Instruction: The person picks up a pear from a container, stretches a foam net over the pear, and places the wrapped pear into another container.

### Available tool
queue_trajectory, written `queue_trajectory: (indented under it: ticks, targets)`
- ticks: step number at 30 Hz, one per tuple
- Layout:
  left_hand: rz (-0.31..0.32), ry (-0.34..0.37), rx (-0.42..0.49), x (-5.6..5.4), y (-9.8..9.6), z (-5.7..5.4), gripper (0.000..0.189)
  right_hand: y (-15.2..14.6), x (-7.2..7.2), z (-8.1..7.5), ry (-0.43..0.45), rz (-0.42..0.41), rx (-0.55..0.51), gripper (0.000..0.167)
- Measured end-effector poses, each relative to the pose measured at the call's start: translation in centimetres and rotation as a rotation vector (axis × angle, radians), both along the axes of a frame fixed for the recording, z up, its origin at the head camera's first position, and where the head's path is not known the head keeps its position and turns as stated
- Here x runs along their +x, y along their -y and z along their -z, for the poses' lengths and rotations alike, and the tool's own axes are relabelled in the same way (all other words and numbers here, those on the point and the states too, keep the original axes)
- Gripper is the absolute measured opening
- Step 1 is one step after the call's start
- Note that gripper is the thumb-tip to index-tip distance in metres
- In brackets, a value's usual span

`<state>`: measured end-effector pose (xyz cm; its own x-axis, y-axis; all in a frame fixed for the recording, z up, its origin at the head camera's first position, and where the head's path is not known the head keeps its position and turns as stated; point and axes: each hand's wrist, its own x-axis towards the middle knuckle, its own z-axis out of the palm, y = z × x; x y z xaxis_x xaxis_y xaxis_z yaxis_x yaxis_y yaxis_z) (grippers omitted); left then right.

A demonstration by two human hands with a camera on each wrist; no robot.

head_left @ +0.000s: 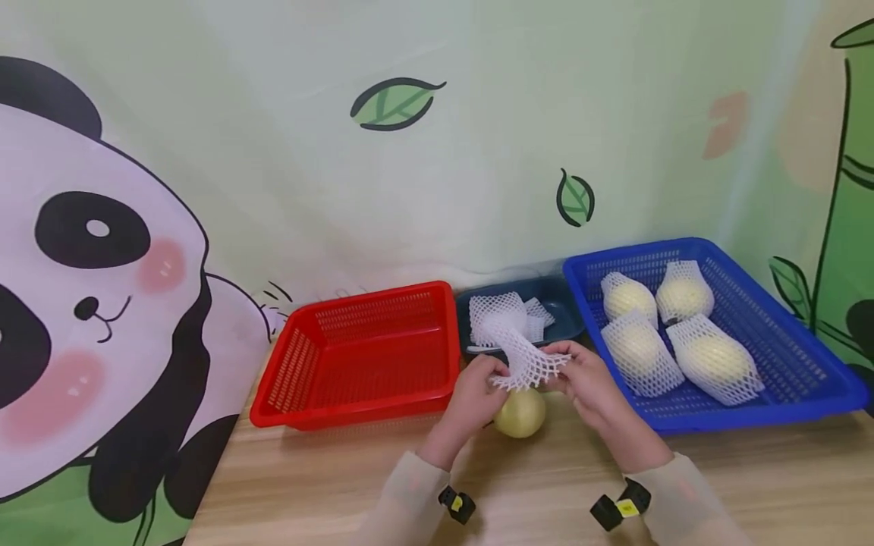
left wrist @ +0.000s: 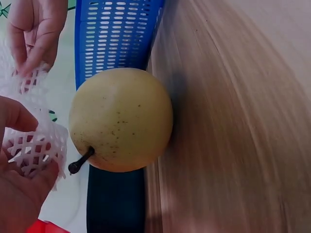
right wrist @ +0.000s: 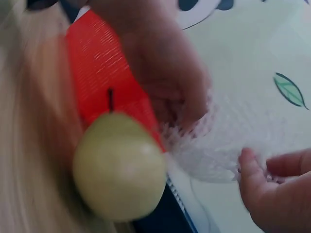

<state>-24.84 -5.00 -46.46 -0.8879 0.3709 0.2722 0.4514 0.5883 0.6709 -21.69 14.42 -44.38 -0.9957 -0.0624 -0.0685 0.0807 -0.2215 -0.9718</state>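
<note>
A white foam net sleeve [head_left: 526,360] is stretched between both hands, its mouth spread toward the person. My left hand [head_left: 474,394] pinches the left edge of that mouth, and my right hand [head_left: 589,383] pinches the right edge. Just below the net, a yellow-green pear [head_left: 521,415] sits on the wooden table. In the left wrist view the pear [left wrist: 121,119] is bare, with a dark stem and small brown specks. The right wrist view has the pear [right wrist: 119,167] beside the hands, somewhat blurred.
Behind the hands, a dark tray [head_left: 563,307] holds more foam nets [head_left: 539,318]. A red basket [head_left: 382,364] stands at the left with nothing inside. The blue basket [head_left: 806,379] at the right contains several net-wrapped pears [head_left: 717,358]. A printed cloth backdrop [head_left: 478,167] rises behind the table.
</note>
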Motion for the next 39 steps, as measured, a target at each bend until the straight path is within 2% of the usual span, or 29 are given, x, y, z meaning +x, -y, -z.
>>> queue_trajectory:
  ticks: [2,4,7,10,12,14,16,18,20,22,27,31,35,37,39]
  targets:
    - [0.002,0.008,0.022,0.0,0.1,0.2,0.02,0.2,0.2,0.2,-0.034,-0.017,0.063,0.02]
    - [0.015,0.008,0.063,-0.1,0.2,0.2,0.024,0.4,0.5,0.5,-0.111,-0.04,0.188,0.021]
    - [0.062,-0.006,0.131,-0.2,0.4,0.1,0.024,0.4,0.9,1.1,-0.297,-0.045,0.472,0.018]
    - [0.131,-0.025,0.16,-0.2,0.6,-0.1,0.015,0.2,1.0,1.7,-0.533,-0.007,0.779,0.011]
    - [0.168,-0.08,0.115,-0.2,0.8,-0.1,0.011,0.0,0.9,2.0,-0.646,0.01,0.932,0.009]
    - [0.168,-0.178,-0.03,-0.2,0.9,-0.2,0.011,-0.1,0.8,2.1,-0.714,0.024,1.05,0.009]
    - [0.134,-0.283,-0.223,-0.1,0.8,-0.3,0.011,-0.1,0.6,2.1,-0.702,0.031,1.124,0.007]
    - [0.087,-0.344,-0.411,0.1,0.5,-0.3,0.009,-0.1,0.5,2.0,-0.634,0.029,1.175,0.007]
    - [0.053,-0.332,-0.532,0.2,0.2,-0.3,0.008,0.0,0.4,2.0,-0.548,0.016,1.191,0.007]
    - [0.027,-0.266,-0.586,0.2,-0.2,-0.2,0.009,0.1,0.3,2.1,-0.464,0.0,1.188,0.01]
    - [0.007,-0.049,-0.567,0.3,-0.5,0.0,0.018,0.1,-0.2,2.8,-0.308,-0.038,1.165,0.021]
    - [0.057,0.106,-0.493,0.5,-0.3,0.4,0.027,-0.2,-0.5,3.6,-0.219,-0.069,1.161,0.026]
    - [0.14,0.17,-0.441,0.8,0.0,0.9,0.044,-0.5,-0.7,4.3,-0.161,-0.092,1.154,0.028]
    - [0.144,0.174,-0.421,0.9,0.0,1.1,0.049,-0.6,-0.7,4.5,-0.149,-0.099,1.15,0.029]
    - [0.12,0.184,-0.399,1.1,0.0,1.1,0.046,-0.6,-0.8,4.6,-0.151,-0.104,1.149,0.029]
